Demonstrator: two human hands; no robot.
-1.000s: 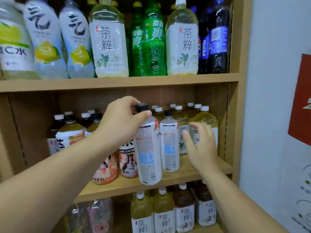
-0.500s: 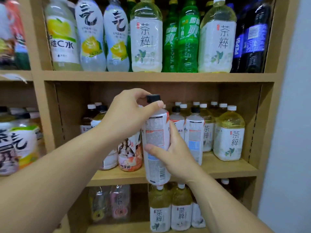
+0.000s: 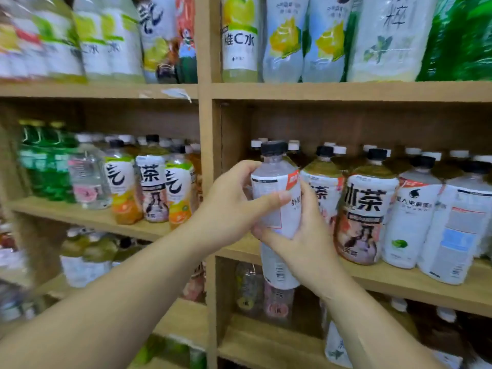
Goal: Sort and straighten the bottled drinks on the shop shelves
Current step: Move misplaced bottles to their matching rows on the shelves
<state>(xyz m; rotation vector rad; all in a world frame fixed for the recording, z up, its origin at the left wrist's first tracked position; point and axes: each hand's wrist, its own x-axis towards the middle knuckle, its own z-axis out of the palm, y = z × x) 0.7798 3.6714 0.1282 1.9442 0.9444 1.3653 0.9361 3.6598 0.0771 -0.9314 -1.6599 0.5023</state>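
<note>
Bottled drinks [image 3: 282, 46] are pictured ranged along the wooden shelves [image 3: 346, 91] of a shop. At far left, on the middle shelf of the left bay, green bottles [image 3: 40, 166] are stood beside a clear bottle with a pink label [image 3: 89, 179]. Next come orange-labelled bottles [image 3: 123, 190], set either side of a tea bottle with bold black characters [image 3: 153, 187]. Much of this bay is blurred. A wooden upright [image 3: 209, 134] is seen dividing it from the right bay. Just right of the upright, a white-labelled bottle [image 3: 277, 190] with a black cap is held upright in both hands. It is in front of the right bay's middle shelf, with its base hanging below the shelf's front edge. The left hand [image 3: 229, 209] is wrapped round the bottle's upper label, with the thumb laid across the front. The right hand [image 3: 308, 235] is clasped round the bottle's middle from the right side, fingers curled beneath. Further right on that shelf, a black-capped tea bottle with a figure on its label [image 3: 364, 217] is stood upright beside two pale bottles [image 3: 410, 217].
</note>
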